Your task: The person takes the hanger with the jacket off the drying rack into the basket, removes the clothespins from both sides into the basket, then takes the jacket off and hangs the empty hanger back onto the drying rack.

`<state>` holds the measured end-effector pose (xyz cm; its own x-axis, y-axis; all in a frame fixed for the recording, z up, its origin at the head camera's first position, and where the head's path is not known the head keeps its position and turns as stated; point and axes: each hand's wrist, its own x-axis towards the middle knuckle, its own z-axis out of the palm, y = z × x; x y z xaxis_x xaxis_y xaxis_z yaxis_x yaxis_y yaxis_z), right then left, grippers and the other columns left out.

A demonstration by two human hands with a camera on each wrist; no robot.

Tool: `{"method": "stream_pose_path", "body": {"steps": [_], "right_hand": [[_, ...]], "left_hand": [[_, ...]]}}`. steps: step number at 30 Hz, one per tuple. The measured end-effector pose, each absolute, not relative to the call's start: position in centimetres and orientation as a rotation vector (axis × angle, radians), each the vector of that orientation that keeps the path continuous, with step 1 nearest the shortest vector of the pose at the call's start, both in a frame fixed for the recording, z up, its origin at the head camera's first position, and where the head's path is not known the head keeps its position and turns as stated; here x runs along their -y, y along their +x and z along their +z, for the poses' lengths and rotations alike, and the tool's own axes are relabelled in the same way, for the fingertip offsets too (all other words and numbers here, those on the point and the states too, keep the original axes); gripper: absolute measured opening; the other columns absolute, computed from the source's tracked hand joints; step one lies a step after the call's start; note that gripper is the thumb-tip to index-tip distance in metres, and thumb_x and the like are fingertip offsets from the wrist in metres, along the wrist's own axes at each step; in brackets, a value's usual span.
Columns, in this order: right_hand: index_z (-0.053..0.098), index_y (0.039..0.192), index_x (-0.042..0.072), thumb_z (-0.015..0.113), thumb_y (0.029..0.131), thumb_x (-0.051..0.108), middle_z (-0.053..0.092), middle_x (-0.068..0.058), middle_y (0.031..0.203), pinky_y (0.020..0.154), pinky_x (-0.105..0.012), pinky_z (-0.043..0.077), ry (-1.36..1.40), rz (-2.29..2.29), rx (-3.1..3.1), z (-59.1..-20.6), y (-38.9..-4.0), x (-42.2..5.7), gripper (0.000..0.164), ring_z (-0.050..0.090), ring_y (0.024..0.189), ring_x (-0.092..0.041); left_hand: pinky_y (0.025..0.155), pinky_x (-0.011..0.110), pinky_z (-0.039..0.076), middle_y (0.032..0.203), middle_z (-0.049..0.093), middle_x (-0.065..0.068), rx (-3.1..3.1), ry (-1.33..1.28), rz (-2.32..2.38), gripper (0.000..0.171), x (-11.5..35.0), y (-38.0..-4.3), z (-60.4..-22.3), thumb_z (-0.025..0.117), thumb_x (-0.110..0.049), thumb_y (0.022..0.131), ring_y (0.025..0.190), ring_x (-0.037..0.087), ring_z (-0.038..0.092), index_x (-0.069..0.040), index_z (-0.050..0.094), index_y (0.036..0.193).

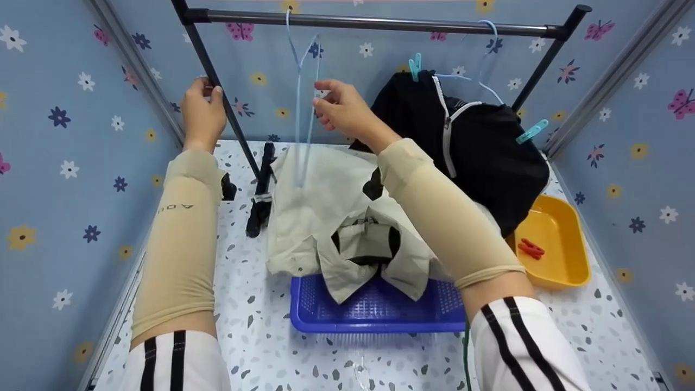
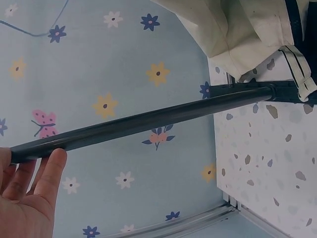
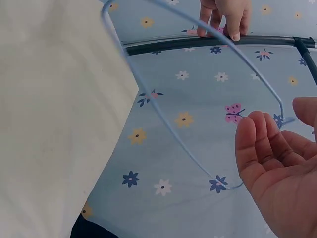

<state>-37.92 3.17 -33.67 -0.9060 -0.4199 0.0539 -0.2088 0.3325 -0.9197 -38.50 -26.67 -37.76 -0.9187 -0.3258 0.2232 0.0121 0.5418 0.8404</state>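
My left hand [image 1: 203, 114] holds the slanted left post [image 2: 143, 121] of a black clothes rack, thumb and fingers at either side of it. A pale blue wire hanger [image 1: 298, 108] hangs from the top rail, turned nearly edge-on and bare. Right beside its wire is my right hand [image 1: 345, 108], fingers loosely bent and thumb apart. In the right wrist view, the hanger's loop [image 3: 163, 116] spreads beyond that hand [image 3: 277, 163], with nothing gripped between the fingers. Below lies a cream collared shirt [image 1: 320, 206], draped over a blue basket [image 1: 374, 327].
A black zip jacket [image 1: 472, 146] hangs on another blue hanger [image 1: 491, 89] at the right, with teal clothespins [image 1: 415, 66] on it. Behind my right forearm, a yellow basin [image 1: 570, 260] holds red clothespins [image 1: 531, 248]. Flowered walls enclose the speckled floor [image 1: 271, 353].
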Motion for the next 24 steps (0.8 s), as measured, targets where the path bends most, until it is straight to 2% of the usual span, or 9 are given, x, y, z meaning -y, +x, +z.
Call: {"method": "stream_pose_path", "body": {"steps": [5,10,14,24], "right_hand": [[0.052,0.158,0.01,0.057,0.114,0.02,0.066,-0.012,0.112,0.093,-0.035,0.061,-0.601,-1.638,-2.407,-33.9,-37.6,-4.6,0.046,0.063,0.089,-0.018],[0.052,0.157,0.008,0.057,0.114,0.02,0.064,-0.007,0.105,0.086,-0.033,0.06,-0.634,-1.645,-2.404,-34.0,-37.0,-5.9,0.045,0.061,0.086,-0.017],[0.053,0.157,0.006,0.056,0.114,0.018,0.063,-0.009,0.104,0.08,-0.028,0.058,-0.667,-1.65,-2.419,-34.0,-36.6,-7.0,0.044,0.06,0.084,-0.017],[0.056,0.155,0.005,0.057,0.113,0.017,0.065,-0.005,0.102,0.078,-0.026,0.06,-0.684,-1.579,-2.523,-34.7,-35.7,-10.1,0.043,0.063,0.083,-0.016]], "left_hand": [[0.114,0.035,0.051,0.153,0.059,0.014,2.427,0.257,-1.352,0.044,26.7,-38.6,-37.7,0.04,-0.03,0.118,0.135,0.023,0.057,-0.007,0.055,0.153],[0.117,0.033,0.049,0.156,0.057,0.012,2.438,0.273,-1.396,0.045,26.7,-38.6,-37.6,0.04,-0.032,0.118,0.138,0.022,0.056,-0.01,0.054,0.155],[0.116,0.033,0.049,0.156,0.058,0.013,2.454,0.262,-1.374,0.045,26.7,-38.5,-37.5,0.04,-0.031,0.118,0.137,0.023,0.057,-0.009,0.054,0.155],[0.114,0.035,0.049,0.154,0.058,0.013,2.502,0.277,-1.356,0.044,27.0,-38.4,-36.9,0.041,-0.032,0.118,0.135,0.022,0.058,-0.009,0.054,0.153]]}}
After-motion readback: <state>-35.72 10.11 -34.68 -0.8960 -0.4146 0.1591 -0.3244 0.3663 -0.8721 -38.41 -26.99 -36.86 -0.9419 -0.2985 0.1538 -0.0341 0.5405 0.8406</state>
